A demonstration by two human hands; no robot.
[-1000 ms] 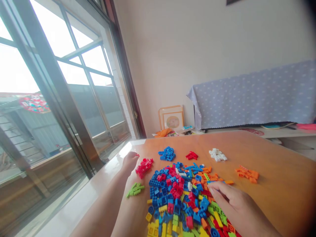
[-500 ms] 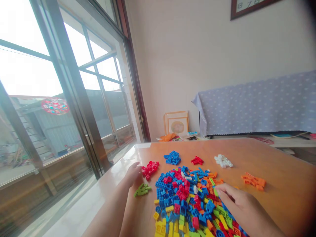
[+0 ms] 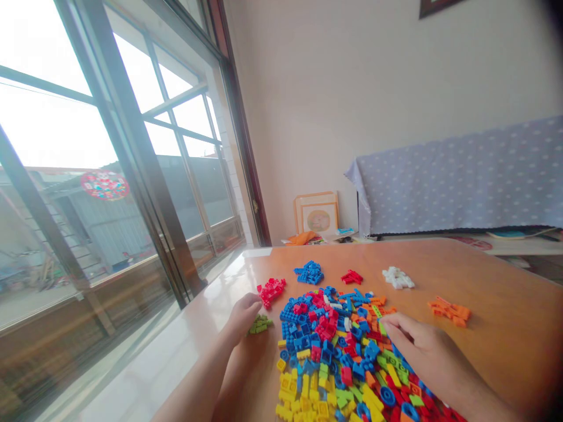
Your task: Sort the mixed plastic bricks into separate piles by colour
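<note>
Clearly sorting by colour: your left hand [image 3: 243,313], fingers curled, rests by the small green pile [image 3: 259,324] at frame centre-left; whether it pinches a brick, you cannot tell. Your right hand [image 3: 422,346] lies loosely spread on the mixed brick heap [image 3: 334,357], low centre on the desk [image 3: 497,346]. Red pile [image 3: 271,291], blue pile [image 3: 309,272] and white pile [image 3: 397,277] sit apart beyond.

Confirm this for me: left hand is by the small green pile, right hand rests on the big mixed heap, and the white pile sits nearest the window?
Not quite. The head view shows the white pile far from the window; the green pile by the left hand sits nearest. The right hand does rest on the heap.
</note>
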